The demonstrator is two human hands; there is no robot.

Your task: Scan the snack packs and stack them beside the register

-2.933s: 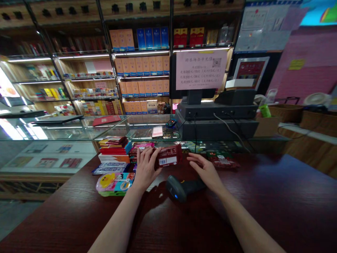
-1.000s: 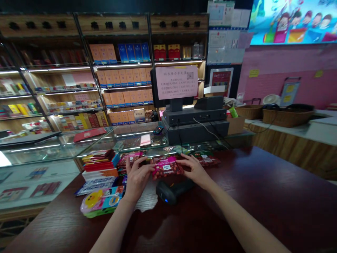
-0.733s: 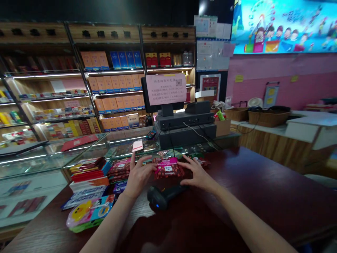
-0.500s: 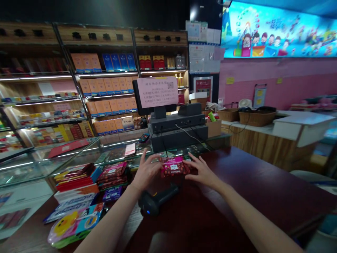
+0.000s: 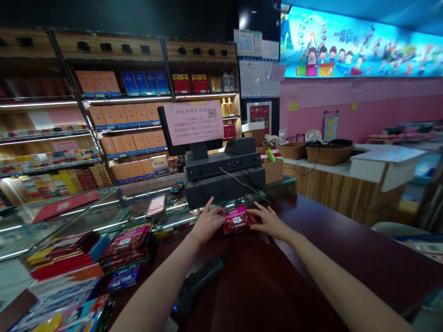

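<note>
A pink and dark-red snack packet [image 5: 238, 220] is held at the counter's far side, its printed face towards me. My left hand [image 5: 209, 223] pinches the packet's left edge, the index finger raised. At the packet's right edge, my right hand [image 5: 270, 221] has its fingers bent against it. Nearer to me, a black barcode scanner [image 5: 199, 283] lies on the brown counter, partly behind my left forearm. A stack of similar packets [image 5: 126, 246] rests to the left, with a purple packet [image 5: 124, 276] in front of it.
Piled at the far left are red and yellow packets [image 5: 65, 253] and colourful bags [image 5: 76, 316]. Behind my hands stand a glass display case [image 5: 117, 214] and a dark register with a monitor [image 5: 221, 173]. A computer mouse [image 5: 177, 186] sits on the glass.
My view has shifted, so shelves and scanner appear further left. Both hands and the packet have moved right over the counter. My right hand's fingers have drawn closer around the packet's edge.
</note>
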